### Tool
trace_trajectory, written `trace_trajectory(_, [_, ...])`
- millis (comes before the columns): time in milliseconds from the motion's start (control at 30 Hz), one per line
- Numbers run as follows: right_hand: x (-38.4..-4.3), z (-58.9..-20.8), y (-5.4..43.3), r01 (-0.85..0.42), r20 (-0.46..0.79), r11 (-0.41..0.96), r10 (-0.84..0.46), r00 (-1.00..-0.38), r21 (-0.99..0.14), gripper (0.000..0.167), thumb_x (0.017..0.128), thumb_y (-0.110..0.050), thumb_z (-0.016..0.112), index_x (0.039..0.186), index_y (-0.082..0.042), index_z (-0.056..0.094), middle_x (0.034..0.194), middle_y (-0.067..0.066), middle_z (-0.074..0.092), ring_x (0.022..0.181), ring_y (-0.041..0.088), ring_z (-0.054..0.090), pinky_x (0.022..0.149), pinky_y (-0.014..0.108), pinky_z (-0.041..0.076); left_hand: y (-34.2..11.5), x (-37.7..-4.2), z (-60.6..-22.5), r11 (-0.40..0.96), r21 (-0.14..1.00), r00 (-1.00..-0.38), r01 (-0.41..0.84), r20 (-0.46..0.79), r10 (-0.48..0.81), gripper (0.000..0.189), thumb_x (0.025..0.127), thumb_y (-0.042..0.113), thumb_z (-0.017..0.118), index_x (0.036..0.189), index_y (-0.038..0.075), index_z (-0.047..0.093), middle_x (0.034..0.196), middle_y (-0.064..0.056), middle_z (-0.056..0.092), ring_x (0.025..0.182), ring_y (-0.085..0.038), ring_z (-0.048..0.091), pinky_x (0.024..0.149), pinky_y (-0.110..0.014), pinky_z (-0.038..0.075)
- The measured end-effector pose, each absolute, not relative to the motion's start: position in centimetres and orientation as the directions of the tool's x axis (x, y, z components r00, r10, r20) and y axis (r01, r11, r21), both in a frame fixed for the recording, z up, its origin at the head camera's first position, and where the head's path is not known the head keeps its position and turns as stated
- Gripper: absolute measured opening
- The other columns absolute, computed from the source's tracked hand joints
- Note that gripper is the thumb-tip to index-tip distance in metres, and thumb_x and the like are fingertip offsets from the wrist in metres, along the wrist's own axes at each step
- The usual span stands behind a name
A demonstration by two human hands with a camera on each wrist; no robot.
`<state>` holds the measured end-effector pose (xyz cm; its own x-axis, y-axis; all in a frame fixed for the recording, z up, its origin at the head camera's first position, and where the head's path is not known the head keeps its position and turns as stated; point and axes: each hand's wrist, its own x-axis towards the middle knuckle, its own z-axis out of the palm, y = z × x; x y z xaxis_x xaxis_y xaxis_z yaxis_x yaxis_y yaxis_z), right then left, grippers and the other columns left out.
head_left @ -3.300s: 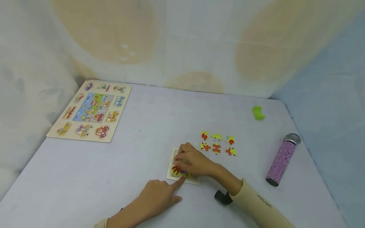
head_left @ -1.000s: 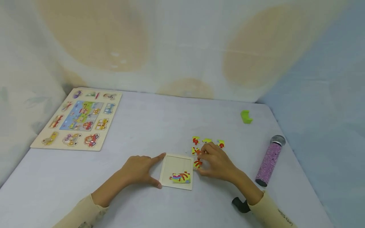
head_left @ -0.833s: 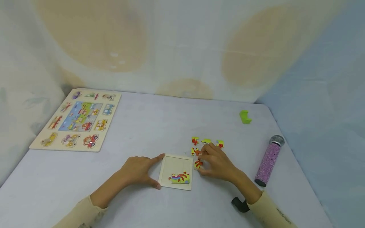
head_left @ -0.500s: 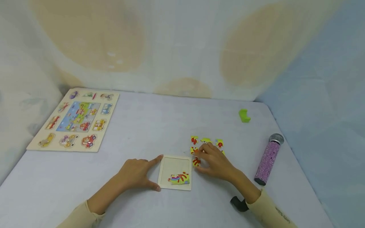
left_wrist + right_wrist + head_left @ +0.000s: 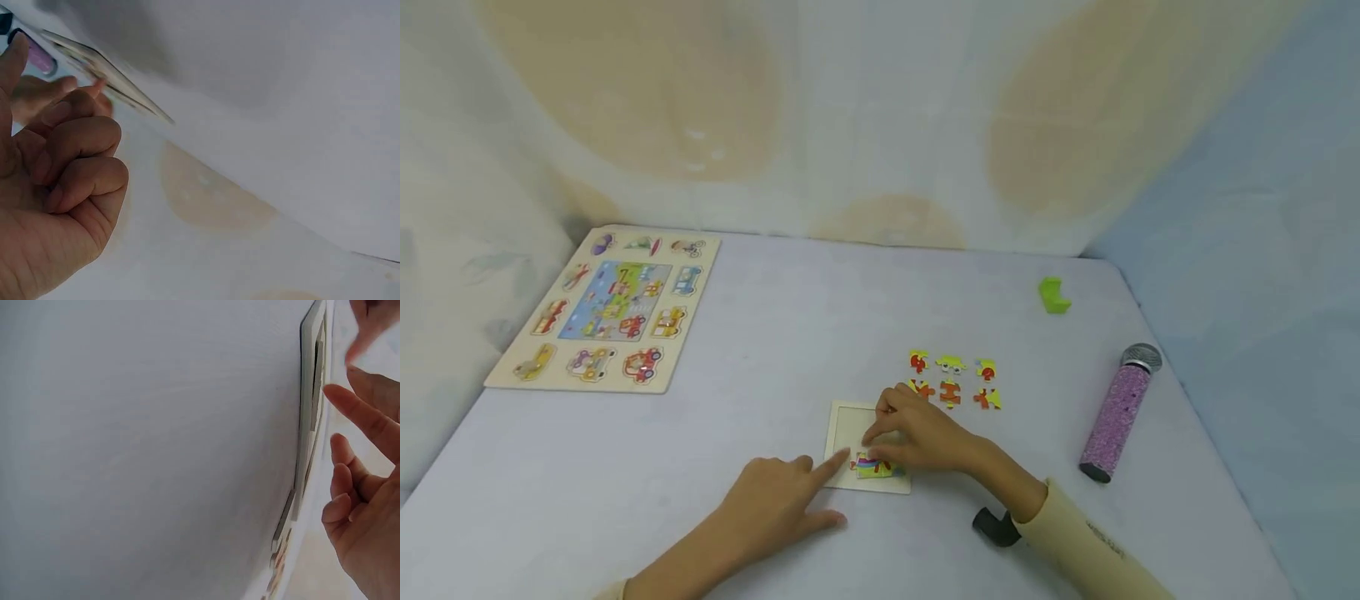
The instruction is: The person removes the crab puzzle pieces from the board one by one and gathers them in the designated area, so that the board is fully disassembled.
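A small wooden puzzle frame (image 5: pixel 833 442) lies on the table, with colourful puzzle pieces (image 5: pixel 872 467) along its near side, partly under my right hand. My left hand (image 5: pixel 775 506) lays its straight index fingertip on the frame's left part, thumb spread and resting lower; the left wrist view shows its other fingers curled. Over the frame is my right hand (image 5: pixel 925 433), thumb and index tips close together right above the pieces. In the right wrist view a flat piece (image 5: pixel 317 387) lies edge-on beside my thumb tip (image 5: pixel 330 392). I cannot tell if those fingertips pinch a piece.
Several loose puzzle pieces (image 5: pixel 951 392) lie in two rows behind my right hand. A vehicle puzzle board (image 5: pixel 655 375) is at the far left. To the right are a green block (image 5: pixel 1054 297), a purple glitter microphone (image 5: pixel 1117 421) and a black curved object (image 5: pixel 996 527) near my sleeve.
My right hand has moved left from the loose pieces onto the frame. The piece beside the frame is gone from there. My left hand has shifted from the frame's left edge, its index now on the frame.
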<state>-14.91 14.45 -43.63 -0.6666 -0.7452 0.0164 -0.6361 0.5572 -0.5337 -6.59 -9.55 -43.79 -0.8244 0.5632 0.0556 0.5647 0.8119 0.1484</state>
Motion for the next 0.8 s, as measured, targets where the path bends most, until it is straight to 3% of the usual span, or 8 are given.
trace_trajectory(200, [-15.7,-43.6,13.9,-0.610,-0.033,0.544,-0.761,-0.648,-0.576,0.010,0.086,-0.022,0.078,0.095,-0.019,0.080,0.092,-0.004,0.052,0.096,0.010,0.040,0.084,0.026,0.039,-5.6,-4.1,-44.2,0.765,0.107,-0.770,0.635,0.017,0.638,0.065,0.089,0.067,0.056,0.143,0.031,0.053,0.062,0.002,0.053,0.046,-0.010,0.037,0.046,-0.026,0.028])
trace_trajectory(500, [-15.5,-43.9,14.1,-0.585,-0.027,0.534,-0.752,-0.659,-0.611,0.011,0.084,-0.022,0.080,0.095,-0.019,0.081,0.088,-0.002,0.051,0.090,0.010,0.037,0.080,0.025,0.036,-3.9,-4.2,-44.9,0.783,0.056,-0.785,0.620,0.054,0.617,0.067,0.088,0.064,0.059,0.141,0.024,0.054,0.053,0.005,0.041,0.049,-0.009,0.032,0.047,-0.026,0.026])
trace_trajectory(800, [-15.2,-43.8,13.7,-0.608,-0.021,0.512,-0.775,-0.632,-0.607,0.007,0.087,-0.020,0.077,0.092,-0.019,0.081,0.089,-0.005,0.050,0.094,0.009,0.040,0.082,0.025,0.038,-4.3,-3.8,-44.8,0.803,0.016,-0.803,0.596,0.006,0.596,0.065,0.087,0.066,0.059,0.144,0.034,0.051,0.050,0.005,0.037,0.046,-0.010,0.033,0.047,-0.027,0.026])
